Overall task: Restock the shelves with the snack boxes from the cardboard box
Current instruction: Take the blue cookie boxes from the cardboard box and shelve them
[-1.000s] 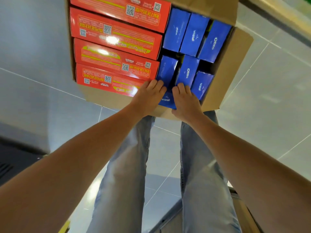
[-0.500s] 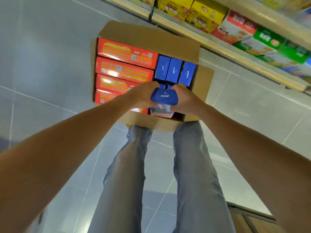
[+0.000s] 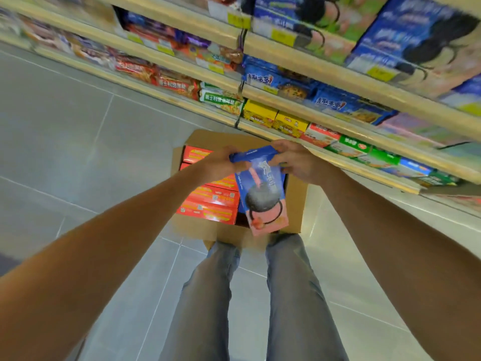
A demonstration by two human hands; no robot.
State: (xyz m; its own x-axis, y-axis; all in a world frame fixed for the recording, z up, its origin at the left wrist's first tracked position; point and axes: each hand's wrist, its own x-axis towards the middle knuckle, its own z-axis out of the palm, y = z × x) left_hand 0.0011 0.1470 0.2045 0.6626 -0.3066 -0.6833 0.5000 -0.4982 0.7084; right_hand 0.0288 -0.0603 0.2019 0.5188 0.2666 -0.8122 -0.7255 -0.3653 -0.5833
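Your left hand [image 3: 221,165] and right hand [image 3: 299,162] both gripping one blue snack box [image 3: 261,188] at frame centre, print blurred, above cardboard box [image 3: 295,201] of red boxes [image 3: 210,204], shelves [image 3: 338,74] upper right.

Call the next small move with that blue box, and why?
Probably lift it up and right toward the matching blue boxes on the upper shelf. Both the left hand and right hand grip the blue snack box by its top end, already clear above the cardboard box.
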